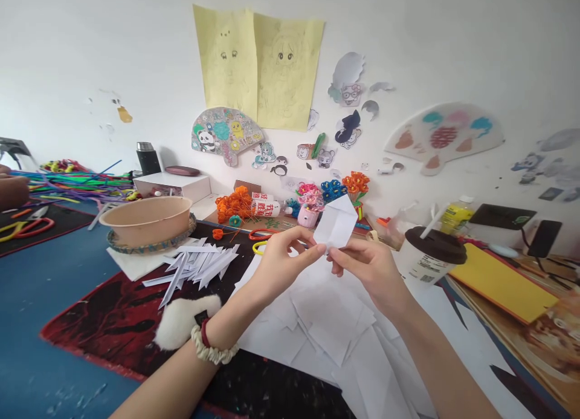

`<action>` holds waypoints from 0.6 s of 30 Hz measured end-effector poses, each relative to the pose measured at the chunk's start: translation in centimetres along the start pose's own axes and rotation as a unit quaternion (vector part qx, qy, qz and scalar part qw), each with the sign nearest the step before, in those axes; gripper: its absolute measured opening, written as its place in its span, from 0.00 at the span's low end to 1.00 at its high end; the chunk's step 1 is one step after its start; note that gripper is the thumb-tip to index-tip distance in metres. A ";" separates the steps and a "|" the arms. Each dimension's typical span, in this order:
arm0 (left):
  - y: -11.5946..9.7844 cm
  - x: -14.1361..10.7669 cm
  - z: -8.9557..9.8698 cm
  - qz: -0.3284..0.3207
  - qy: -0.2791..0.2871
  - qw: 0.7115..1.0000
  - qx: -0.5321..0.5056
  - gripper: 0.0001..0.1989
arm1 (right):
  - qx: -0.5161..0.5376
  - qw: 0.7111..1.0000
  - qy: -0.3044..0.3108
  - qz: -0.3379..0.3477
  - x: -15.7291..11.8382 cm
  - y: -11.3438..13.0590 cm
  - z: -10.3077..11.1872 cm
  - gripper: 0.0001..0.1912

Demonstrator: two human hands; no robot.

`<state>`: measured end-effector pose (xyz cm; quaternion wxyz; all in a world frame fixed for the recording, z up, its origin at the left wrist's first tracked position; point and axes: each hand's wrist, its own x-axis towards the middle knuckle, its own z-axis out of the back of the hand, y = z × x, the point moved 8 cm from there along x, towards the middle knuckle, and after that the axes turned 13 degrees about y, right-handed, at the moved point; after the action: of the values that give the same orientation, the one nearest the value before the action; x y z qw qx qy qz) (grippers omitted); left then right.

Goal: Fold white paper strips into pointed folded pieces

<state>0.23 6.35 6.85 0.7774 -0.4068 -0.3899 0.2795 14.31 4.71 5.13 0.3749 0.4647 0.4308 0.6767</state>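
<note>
Both my hands pinch a small white piece of paper (pixel 336 224) by its lower edge, with creases and a folded corner showing on it. My left hand (pixel 290 253) grips it from the left, and my right hand (pixel 362 262) from the right; the thumbs nearly meet. Under my hands spreads a layer of loose white paper sheets (pixel 326 313). Left of them lies a pile of narrow folded paper strips (pixel 199 262). A fluffy white object (pixel 181 322) rests by my left wrist, partly hidden by it.
A beige basin (pixel 147 216) stands at the left, past it scissors (pixel 34 227) and colourful pipe cleaners (pixel 81 186). A lidded drink cup (pixel 428 256) with a straw stands by my right hand, near a yellow envelope-like sheet (pixel 502 283). Another person's hand (pixel 12 189) shows at the left edge.
</note>
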 end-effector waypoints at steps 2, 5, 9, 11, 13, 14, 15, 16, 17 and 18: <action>0.4 0.0 -0.1 0.013 -0.003 1.000 -0.015 0.11 | -0.004 1.000 -0.001 -0.006 -0.1 0.0 -0.1 0.10; 1.0 0.0 -0.2 0.021 -0.003 0.999 -0.040 0.12 | -0.008 1.000 0.002 -0.014 -0.1 0.0 -0.3 0.10; 1.4 0.0 -0.1 0.024 -0.006 0.998 -0.062 0.13 | 0.000 1.000 0.010 -0.015 -0.1 0.0 -0.6 0.10; 1.5 0.0 -0.2 0.023 -0.001 0.997 -0.073 0.13 | 0.005 1.000 0.009 -0.016 -0.1 0.1 -0.7 0.10; 1.5 0.0 -0.3 0.024 0.005 0.996 -0.089 0.13 | 0.006 1.000 0.007 -0.020 -0.1 0.1 -0.7 0.09; 1.6 0.0 -0.4 0.025 0.007 0.995 -0.099 0.14 | 0.006 1.000 0.006 -0.022 -0.1 0.1 -0.7 0.09; 1.7 0.0 -0.4 0.027 0.009 0.994 -0.110 0.14 | 0.004 1.000 0.006 -0.024 -0.1 0.1 -0.7 0.10; 1.8 0.0 -0.5 0.028 0.010 0.992 -0.121 0.14 | 0.003 1.000 0.005 -0.025 -0.1 0.1 -0.7 0.10; 1.8 0.0 -0.5 0.030 0.010 0.991 -0.132 0.14 | 0.002 1.000 0.006 -0.026 -0.1 0.1 -0.7 0.10; 1.9 0.0 -0.6 0.032 0.009 0.990 -0.140 0.14 | 0.002 1.000 0.007 -0.027 -0.1 0.1 -0.7 0.10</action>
<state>0.49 7.11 5.05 0.7067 -0.5267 -0.4052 0.2428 13.70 4.39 5.06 0.3888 0.4491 0.4471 0.6687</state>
